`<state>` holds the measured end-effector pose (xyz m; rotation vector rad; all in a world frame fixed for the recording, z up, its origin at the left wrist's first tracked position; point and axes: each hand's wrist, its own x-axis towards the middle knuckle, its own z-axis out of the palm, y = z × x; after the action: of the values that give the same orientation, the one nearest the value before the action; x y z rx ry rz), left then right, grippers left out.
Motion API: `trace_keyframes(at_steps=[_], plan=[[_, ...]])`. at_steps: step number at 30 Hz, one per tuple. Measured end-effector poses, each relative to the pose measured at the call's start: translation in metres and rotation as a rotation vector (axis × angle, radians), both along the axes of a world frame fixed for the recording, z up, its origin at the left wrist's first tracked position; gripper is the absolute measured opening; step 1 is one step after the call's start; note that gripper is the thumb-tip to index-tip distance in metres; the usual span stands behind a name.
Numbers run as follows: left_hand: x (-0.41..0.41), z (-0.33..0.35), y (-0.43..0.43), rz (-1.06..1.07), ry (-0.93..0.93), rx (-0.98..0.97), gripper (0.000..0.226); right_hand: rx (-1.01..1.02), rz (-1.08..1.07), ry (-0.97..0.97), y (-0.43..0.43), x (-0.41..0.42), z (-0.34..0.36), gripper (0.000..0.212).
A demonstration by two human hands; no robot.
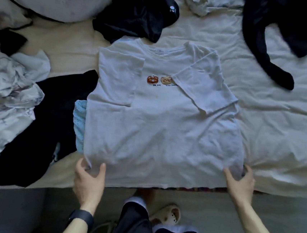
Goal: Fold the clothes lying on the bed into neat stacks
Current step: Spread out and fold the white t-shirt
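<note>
Black garment point(41, 124) by the bed point(280, 119) left edge. Left hand point(89, 174) pinches the white T-shirt point(157, 126) lower-left corner. Shirt flat at the near edge, sleeves folded in. Right hand point(240, 181) pinches the lower-right corner.

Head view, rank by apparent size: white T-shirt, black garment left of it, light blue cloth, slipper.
1. white T-shirt
2. black garment
3. light blue cloth and slipper: about alike, not ranked. The cloth is partly hidden under the T-shirt, and the slipper lies on the floor, farther from the camera.
</note>
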<state>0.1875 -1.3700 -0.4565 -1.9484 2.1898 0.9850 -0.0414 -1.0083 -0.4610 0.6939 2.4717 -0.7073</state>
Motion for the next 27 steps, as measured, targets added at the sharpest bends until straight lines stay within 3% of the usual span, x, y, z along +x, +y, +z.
trace_keyframes(at_steps=[2, 7, 11, 15, 18, 27], plan=[[0.016, 0.001, 0.005, 0.037, -0.019, 0.151, 0.072, -0.135, -0.039, -0.088, 0.024, 0.01, -0.001, 0.061], [0.029, 0.001, -0.006, -0.056, -0.137, 0.231, 0.075, -0.31, 0.006, -0.179, 0.047, 0.015, -0.006, 0.018], [0.031, -0.012, -0.024, -0.062, -0.152, 0.382, 0.08, -0.386, -0.162, -0.158, 0.049, 0.015, -0.006, 0.014], [0.039, -0.002, -0.021, 0.051, -0.018, 0.463, 0.037, -0.421, -0.225, -0.041, 0.055, 0.026, -0.006, 0.016], [0.059, 0.015, -0.012, 0.062, 0.061, 0.577, 0.037, -0.454, -0.239, -0.009, 0.059, 0.033, 0.007, 0.013], [0.085, 0.134, -0.004, 0.144, 0.303, 0.382, 0.023, -0.435, -0.244, 0.167, 0.065, 0.025, 0.118, 0.012]])
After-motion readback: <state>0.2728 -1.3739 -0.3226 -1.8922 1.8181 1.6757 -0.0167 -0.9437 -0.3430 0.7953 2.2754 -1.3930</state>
